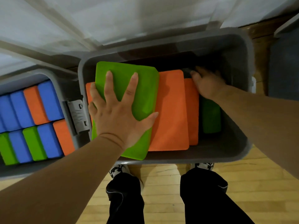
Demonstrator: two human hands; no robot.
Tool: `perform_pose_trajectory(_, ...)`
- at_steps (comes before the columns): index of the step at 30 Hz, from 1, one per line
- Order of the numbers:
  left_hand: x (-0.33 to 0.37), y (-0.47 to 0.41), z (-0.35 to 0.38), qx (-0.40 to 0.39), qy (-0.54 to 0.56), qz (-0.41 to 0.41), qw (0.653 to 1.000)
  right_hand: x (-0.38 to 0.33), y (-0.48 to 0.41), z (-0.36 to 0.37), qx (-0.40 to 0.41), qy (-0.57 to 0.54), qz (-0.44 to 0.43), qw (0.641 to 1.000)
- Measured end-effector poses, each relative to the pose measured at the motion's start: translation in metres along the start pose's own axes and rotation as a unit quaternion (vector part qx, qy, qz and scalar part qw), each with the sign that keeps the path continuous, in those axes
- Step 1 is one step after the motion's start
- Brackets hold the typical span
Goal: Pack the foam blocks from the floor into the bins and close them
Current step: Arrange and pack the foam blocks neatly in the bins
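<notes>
A grey bin (239, 152) stands open in front of me on the wood floor. Inside it a green foam block (145, 94) leans on top of a large orange block (171, 113), with a second orange block (192, 110) and a darker green block (211, 117) to the right. My left hand (116, 110) lies flat on the green block with fingers spread. My right hand (207, 84) reaches deep into the bin at the far end of the orange blocks; its fingers are blurred and partly hidden in shadow. A second grey bin (53, 75) at the left is full of several blue, orange and green blocks.
The clear lids (113, 21) of both bins stand up behind them. A grey latch (78, 117) sits between the two bins. A third container (284, 65) shows at the right edge. My legs and shoes (119, 170) stand just in front of the bin.
</notes>
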State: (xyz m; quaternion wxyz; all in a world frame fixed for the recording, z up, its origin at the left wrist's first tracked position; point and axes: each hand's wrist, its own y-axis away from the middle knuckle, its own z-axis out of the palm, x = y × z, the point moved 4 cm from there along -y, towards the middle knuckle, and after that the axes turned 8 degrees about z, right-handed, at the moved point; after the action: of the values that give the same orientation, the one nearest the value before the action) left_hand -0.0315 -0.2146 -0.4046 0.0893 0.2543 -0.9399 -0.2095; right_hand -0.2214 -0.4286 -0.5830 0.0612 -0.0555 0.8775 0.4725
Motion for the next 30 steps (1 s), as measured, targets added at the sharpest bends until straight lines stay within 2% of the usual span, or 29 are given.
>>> perform_pose_trajectory(4,0.002,-0.001,-0.001,-0.008,-0.006,-0.004,1.0,-0.006,0.03,-0.011,0.039,0.088,-0.021,0.995)
perform_pose_trajectory(10,0.003,-0.001,-0.006,-0.015,-0.008,-0.006,1.0,0.0,0.109,-0.026,0.211,0.136,-0.063,0.966)
perform_pose_trajectory(12,0.003,0.0,-0.006,-0.019,-0.009,-0.007,1.0,0.005,0.115,-0.026,0.232,0.158,-0.056,0.958)
perform_pose_trajectory(14,0.003,0.001,-0.006,-0.024,-0.01,-0.009,1.0,0.007,0.114,-0.026,0.221,0.146,-0.027,0.964)
perform_pose_trajectory(17,0.003,0.003,-0.006,-0.019,-0.008,-0.001,1.0,0.003,0.119,-0.037,0.204,0.067,-0.021,0.976)
perform_pose_trajectory(22,0.001,0.003,-0.003,-0.005,0.009,0.015,1.0,0.026,0.177,-0.03,0.318,0.035,-0.069,0.945)
perform_pose_trajectory(23,0.001,0.004,-0.002,-0.008,0.011,0.016,1.0,0.04,0.187,-0.01,0.315,0.036,-0.058,0.947)
perform_pose_trajectory(27,0.002,0.006,0.0,0.01,0.023,0.029,0.999,0.088,0.206,0.068,0.22,0.031,0.012,0.975)
perform_pose_trajectory(30,0.001,0.004,0.003,0.011,0.031,0.034,0.999,0.091,0.202,0.074,0.221,0.022,0.037,0.974)
